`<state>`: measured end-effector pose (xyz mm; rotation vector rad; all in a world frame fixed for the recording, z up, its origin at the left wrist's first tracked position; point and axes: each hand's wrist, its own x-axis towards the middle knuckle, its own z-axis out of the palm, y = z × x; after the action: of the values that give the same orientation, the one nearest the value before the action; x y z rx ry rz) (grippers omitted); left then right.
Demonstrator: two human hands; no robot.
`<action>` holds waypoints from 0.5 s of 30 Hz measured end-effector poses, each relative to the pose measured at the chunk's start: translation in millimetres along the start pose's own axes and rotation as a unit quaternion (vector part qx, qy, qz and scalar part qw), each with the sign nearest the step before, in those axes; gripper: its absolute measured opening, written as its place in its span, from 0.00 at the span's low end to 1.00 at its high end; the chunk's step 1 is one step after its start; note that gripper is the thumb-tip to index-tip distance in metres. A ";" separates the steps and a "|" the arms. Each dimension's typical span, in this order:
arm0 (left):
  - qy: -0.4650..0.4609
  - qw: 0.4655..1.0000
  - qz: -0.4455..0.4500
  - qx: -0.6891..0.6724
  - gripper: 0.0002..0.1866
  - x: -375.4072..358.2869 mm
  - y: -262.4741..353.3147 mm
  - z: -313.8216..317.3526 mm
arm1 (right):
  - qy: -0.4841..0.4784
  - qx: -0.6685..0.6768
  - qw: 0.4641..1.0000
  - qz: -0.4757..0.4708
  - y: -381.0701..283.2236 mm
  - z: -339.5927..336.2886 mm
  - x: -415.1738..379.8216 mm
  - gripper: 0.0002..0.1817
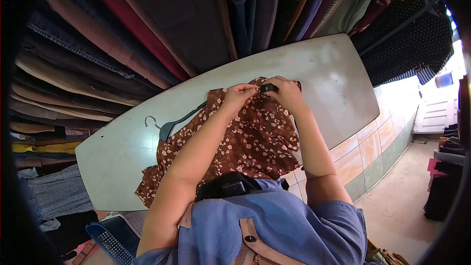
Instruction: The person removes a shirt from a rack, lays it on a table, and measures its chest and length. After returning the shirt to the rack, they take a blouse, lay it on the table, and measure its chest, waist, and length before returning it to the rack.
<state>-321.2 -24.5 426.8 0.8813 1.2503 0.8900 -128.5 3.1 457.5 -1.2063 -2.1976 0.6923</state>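
A brown garment with a small pale flower print (250, 132) lies spread on the white board, its lower part reaching toward my body. My left hand (239, 96) is closed in a pinch on its upper edge. Close beside it, my right hand (288, 92) is closed around the same edge, with fabric bunched under the fingers. Between the two hands shows a small black piece (268, 88), too small to name. A dark hanger (169, 128) with a metal hook lies left of my left forearm, partly under the garment.
The long white board (338, 78) lies in front of me. Rows of hanging trousers (191, 14) line its far side. A dark dotted garment (407, 39) hangs at the right. Folded clothes (64, 191) are stacked at left, near a blue basket (113, 240). Tiled wall and floor show at right.
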 end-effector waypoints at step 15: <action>0.253 0.867 0.068 0.423 0.05 7.2 -18.4 -6.5 | -0.043 -0.157 0.978 0.133 90.0 -37.0 0.3 0.14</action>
<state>-325.7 -24.8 406.5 1.4950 2.1355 0.6817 -50.9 52.1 425.3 -1.6827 -2.3011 0.5186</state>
